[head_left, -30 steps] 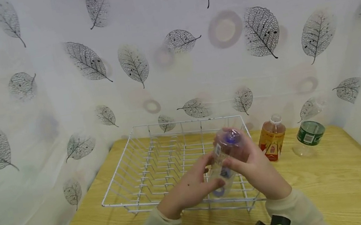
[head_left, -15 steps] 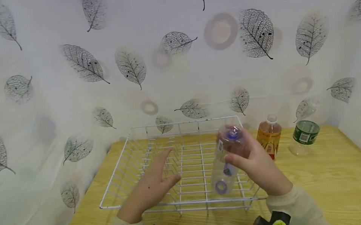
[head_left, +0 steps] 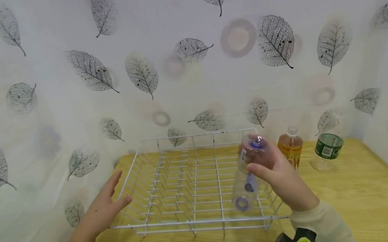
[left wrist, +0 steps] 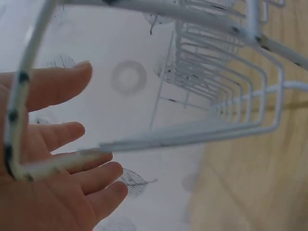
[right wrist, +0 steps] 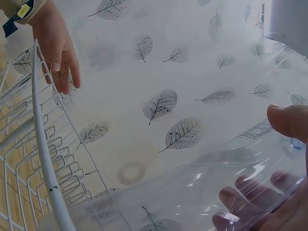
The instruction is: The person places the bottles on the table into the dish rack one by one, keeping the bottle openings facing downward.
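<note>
My right hand [head_left: 288, 178] grips a clear plastic bottle [head_left: 239, 186] with blue-violet details, holding it tilted over the right side of the white wire dish rack [head_left: 207, 220]. In the right wrist view, fingers show through the transparent wall of the bottle [right wrist: 192, 187], and the thumb lies on its near side. My left hand [head_left: 99, 211] holds nothing, its thumb and fingers spread beside the rack's left front corner. The left wrist view has this hand [left wrist: 62, 197] behind a chipped white rail, with the palm and fingertips showing.
A bottle of amber drink with a yellow-orange label [head_left: 291, 149] stands right of the rack. Farther right is a clear bottle with a green label band [head_left: 329, 146]. The wooden table [head_left: 367, 204] meets a leaf-patterned white curtain [head_left: 189, 85] at the back and sides.
My left hand has let go of the clear bottle and moved left to the rack's left corner. The right hand keeps the bottle, now slightly farther right.
</note>
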### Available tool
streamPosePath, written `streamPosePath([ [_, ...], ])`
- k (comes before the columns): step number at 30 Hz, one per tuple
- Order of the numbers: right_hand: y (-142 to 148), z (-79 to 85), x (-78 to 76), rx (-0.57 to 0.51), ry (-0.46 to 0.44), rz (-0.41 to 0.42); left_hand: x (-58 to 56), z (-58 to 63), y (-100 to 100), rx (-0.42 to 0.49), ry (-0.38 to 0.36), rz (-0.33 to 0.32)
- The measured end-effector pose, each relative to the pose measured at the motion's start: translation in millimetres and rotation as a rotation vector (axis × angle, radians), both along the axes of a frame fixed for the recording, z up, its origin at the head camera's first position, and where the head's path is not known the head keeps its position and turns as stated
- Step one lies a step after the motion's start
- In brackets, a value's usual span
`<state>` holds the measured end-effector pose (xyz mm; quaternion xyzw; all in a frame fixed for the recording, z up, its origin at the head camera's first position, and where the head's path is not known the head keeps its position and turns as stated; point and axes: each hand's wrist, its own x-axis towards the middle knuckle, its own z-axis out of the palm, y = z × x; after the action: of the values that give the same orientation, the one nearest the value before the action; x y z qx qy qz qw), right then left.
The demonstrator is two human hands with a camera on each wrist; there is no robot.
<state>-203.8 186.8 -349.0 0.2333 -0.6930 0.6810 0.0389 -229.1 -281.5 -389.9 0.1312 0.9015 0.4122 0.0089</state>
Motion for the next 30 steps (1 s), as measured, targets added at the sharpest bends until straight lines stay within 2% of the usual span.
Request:
streamPosePath([
  [3,1.4,-0.6,0.1,0.003,-0.004,-0.024,-1.6,-10.3,-9.3,0.113,-0.063,-0.028],
  [8,5.2,-0.1,0.5,0.002,-0.005,-0.071,-3.4,-22.9,-14.0,0.282,-0.124,-0.048],
  [12,8.0,1.5,-0.2,-0.023,0.022,-0.054,-5.1,-32.8,-14.1,0.419,-0.153,-0.079],
  [18,2.6,10.8,-7.2,-0.01,0.045,-0.035,-6.7,-43.2,-15.9,0.519,-0.172,-0.121],
  [24,-9.5,34.1,-33.6,0.019,0.039,-0.083,-9.4,-48.6,-12.2,0.657,-0.231,-0.183],
  [30,-21.9,39.5,-73.0,0.089,0.0,-0.129,-8.8,-51.0,-15.4,0.707,-0.229,-0.206],
])
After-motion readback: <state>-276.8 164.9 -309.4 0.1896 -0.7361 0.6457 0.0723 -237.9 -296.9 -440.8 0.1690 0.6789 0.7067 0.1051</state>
